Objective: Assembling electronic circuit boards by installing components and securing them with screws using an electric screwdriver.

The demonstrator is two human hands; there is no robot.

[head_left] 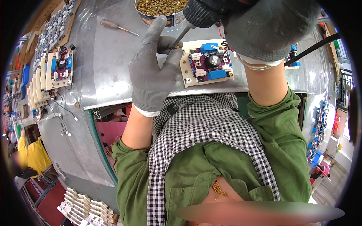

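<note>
A purple circuit board (204,67) with blue and white components lies on a cream plastic base (187,71) at the table's front edge. My right hand (269,30), in a grey glove, is wrapped round a black power screwdriver (202,15). Its metal bit (183,34) slants down to the base's upper left corner. There my gloved left hand (152,71) pinches a small brass screw (176,47) at the bit's tip, thumb and finger nearly closed. The fingertips partly cover the screw, so whether it sits in a hole cannot be seen.
A round tin (171,19) of brass screws stands at the back. Left of it lies a hand screwdriver (117,27). Another board on a base (60,67) leans on stacked cream bases (36,90) at left, with loose wires. A black cable (313,49) crosses at right.
</note>
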